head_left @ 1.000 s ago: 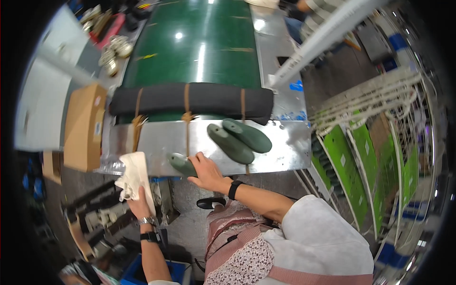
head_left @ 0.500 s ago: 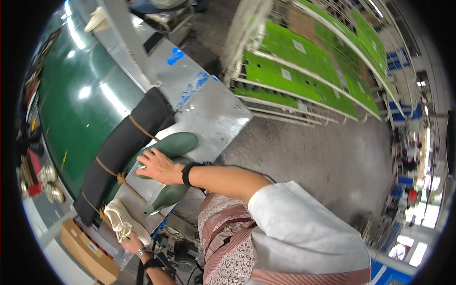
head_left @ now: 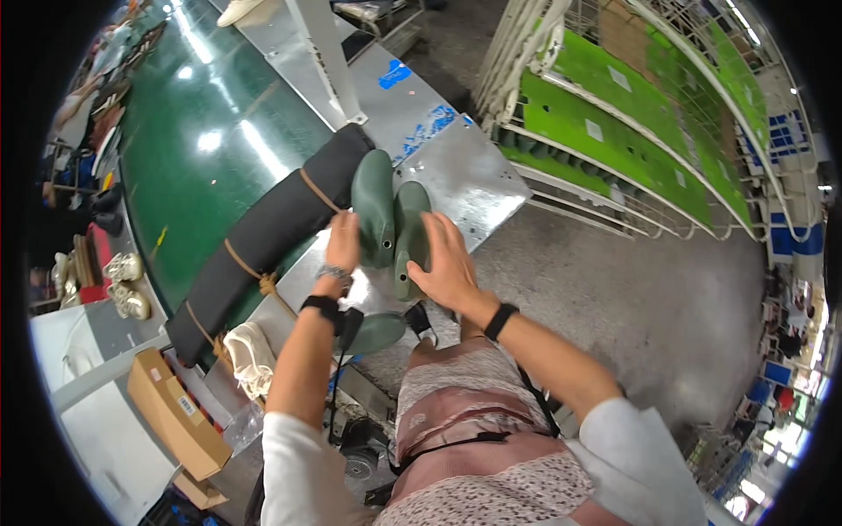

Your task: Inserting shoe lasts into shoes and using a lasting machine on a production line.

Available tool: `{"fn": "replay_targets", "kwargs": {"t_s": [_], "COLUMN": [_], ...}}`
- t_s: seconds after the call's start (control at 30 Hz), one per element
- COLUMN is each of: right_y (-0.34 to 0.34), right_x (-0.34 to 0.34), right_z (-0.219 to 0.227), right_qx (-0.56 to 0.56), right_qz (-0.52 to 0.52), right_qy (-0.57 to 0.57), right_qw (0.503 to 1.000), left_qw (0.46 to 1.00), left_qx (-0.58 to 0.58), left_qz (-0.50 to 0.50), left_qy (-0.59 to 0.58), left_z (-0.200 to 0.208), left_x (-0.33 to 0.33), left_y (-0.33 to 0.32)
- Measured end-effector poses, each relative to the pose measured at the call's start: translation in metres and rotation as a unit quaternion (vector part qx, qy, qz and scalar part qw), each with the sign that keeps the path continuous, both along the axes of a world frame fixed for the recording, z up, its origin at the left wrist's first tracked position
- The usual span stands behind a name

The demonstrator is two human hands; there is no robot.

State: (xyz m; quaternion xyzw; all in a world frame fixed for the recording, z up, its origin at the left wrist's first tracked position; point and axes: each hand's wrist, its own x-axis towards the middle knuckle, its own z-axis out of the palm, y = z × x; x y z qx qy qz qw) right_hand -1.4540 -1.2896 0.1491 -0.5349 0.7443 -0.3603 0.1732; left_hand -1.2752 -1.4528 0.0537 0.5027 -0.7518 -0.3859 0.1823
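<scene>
Two green shoe lasts lie side by side, toes pointing away, on the metal table: the left last (head_left: 374, 193) and the right last (head_left: 410, 210). My left hand (head_left: 342, 243) rests along the outer side of the left last, its fingers straight; its thumb is hidden. Around the heel part of the right last, my right hand (head_left: 445, 261) has its thumb on the near side and its fingers along the outer side. A third green last (head_left: 377, 334) shows partly behind my left wrist. On the near left lies a cream lace-up shoe (head_left: 251, 358), untouched by either hand.
A black padded roll (head_left: 279, 213) tied with brown cord lies along the green conveyor belt (head_left: 175, 167). A metal post (head_left: 326, 61) rises from the table (head_left: 491, 188). White wire racks (head_left: 605, 131) with green shelves stand at right; a cardboard box (head_left: 180, 412) is at lower left.
My left hand has let go of the cream shoe and moved up to the lasts. Two lasts have turned to lie side by side, and my right hand has shifted to the right one.
</scene>
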Motion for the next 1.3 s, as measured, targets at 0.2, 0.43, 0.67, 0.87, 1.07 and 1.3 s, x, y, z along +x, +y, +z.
{"fn": "replay_targets", "kwargs": {"t_s": [0.2, 0.43, 0.67, 0.87, 1.07, 1.3], "right_y": [0.006, 0.072, 0.246, 0.388, 0.485, 0.469], "right_x": [0.051, -0.033, -0.175, -0.363, -0.588, -0.759], "right_z": [-0.008, -0.045, -0.016, -0.051, -0.152, -0.214], "right_qx": [0.198, 0.01, -0.053, 0.01, 0.036, 0.049], "right_qz": [-0.139, -0.129, -0.232, -0.404, -0.423, -0.367], "right_qy": [-0.17, -0.377, -0.587, -0.514, -0.235, -0.103], "right_qw": [0.955, 0.917, 0.774, 0.756, 0.874, 0.923], "left_qw": [0.994, 0.875, 0.895, 0.897, 0.924, 0.928], "left_qx": [0.043, 0.398, 0.358, 0.335, 0.129, -0.026], "left_qz": [0.096, 0.062, -0.134, -0.219, -0.36, -0.337], "left_qy": [-0.014, 0.27, 0.23, 0.185, 0.01, -0.156], "left_z": [0.002, 0.085, 0.094, 0.014, -0.054, -0.112], "left_x": [-0.031, -0.123, -0.273, -0.454, -0.673, -0.829], "left_y": [0.016, 0.086, 0.225, 0.358, 0.455, 0.482]}}
